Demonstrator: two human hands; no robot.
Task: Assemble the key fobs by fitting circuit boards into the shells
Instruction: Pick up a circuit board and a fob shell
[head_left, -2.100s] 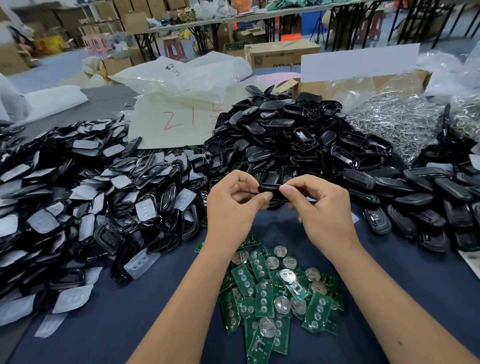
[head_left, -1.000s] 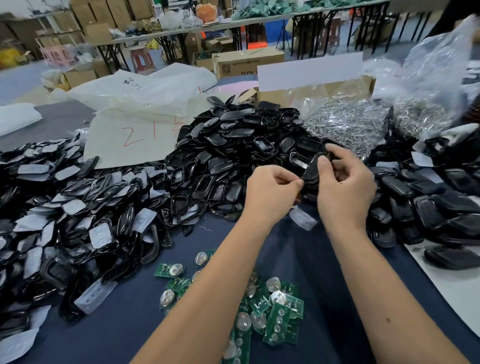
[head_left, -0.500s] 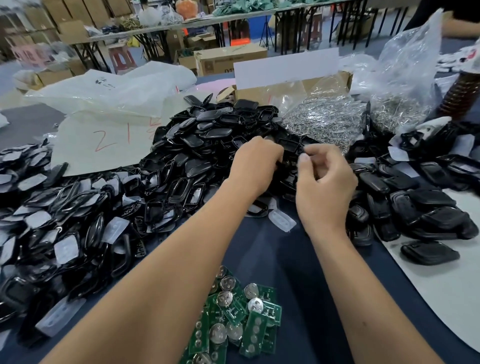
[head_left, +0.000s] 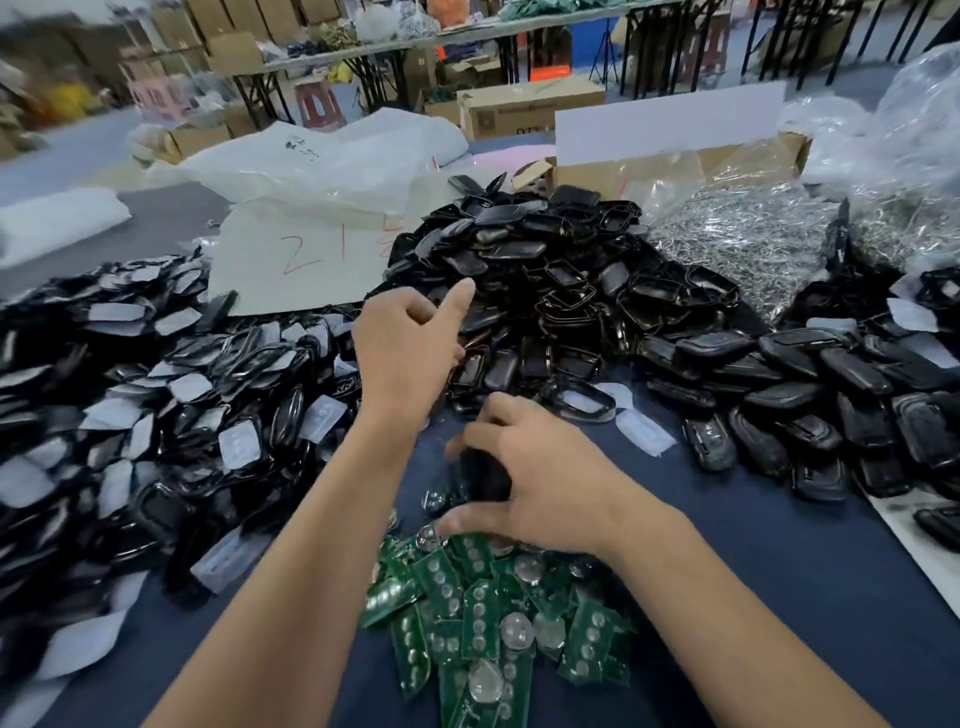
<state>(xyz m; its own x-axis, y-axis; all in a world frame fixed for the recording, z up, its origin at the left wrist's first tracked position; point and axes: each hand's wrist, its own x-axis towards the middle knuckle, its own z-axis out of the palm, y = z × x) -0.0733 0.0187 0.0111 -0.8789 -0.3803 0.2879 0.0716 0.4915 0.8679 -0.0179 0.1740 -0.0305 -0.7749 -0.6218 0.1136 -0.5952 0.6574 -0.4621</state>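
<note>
While the right hand holds a black shell just above the green boards, the left hand holds nothing. Its fingers curl loosely, farther from the boards.

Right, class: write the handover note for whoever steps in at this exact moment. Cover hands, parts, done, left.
Left hand: raised over the shell pile, loosely curled, holding nothing visible.
Right hand: its grip is on a black shell, just above the circuit boards.
Parts: boards heaped nearest you; more shells with white pads far left; closed black fobs on the right.
Done: shell picked.
Left: take a board, fit it into the shell.
</note>
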